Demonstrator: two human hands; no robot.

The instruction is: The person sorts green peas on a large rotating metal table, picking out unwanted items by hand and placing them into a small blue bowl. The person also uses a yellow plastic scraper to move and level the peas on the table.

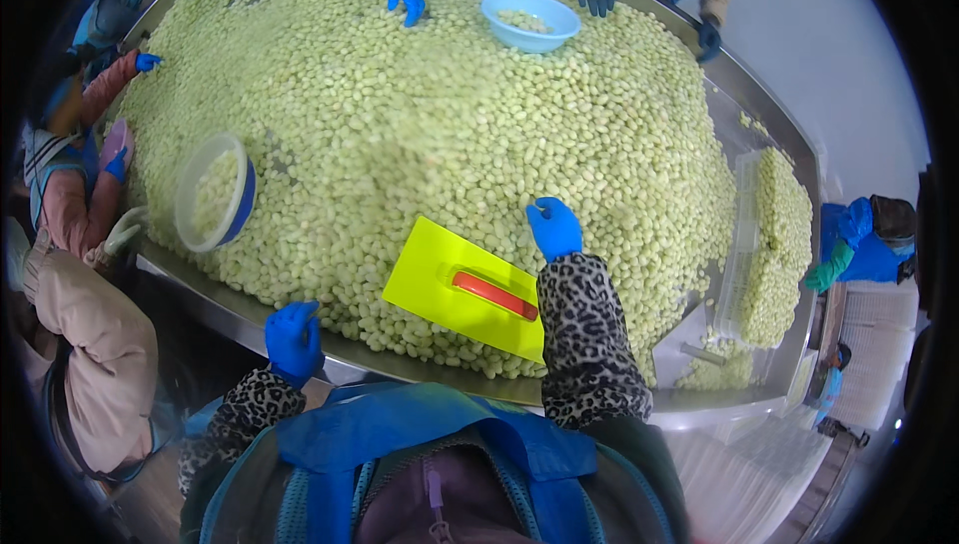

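A wide heap of small pale green oval pieces (479, 132), whose kind I cannot tell for sure, fills a metal table with a raised rim (225, 304). My right hand (555, 230), in a blue glove, is over the heap with its fingers curled; whether a piece is between them is hidden. Beneath my right forearm lies a flat yellow-green plastic board (427, 259) with a red handle (494, 295), which I am not holding. My left hand (294, 343), also blue-gloved, is bent at the table's near rim, its fingertips beside the heap; its grasp cannot be made out.
A white and blue bowl (243, 199) of pieces leans at the left, and a light blue basin (530, 38) sits at the far side. Several people's gloved hands are around the table. At the right are a heaped white crate (738, 244) and a metal scoop-like plate (674, 353).
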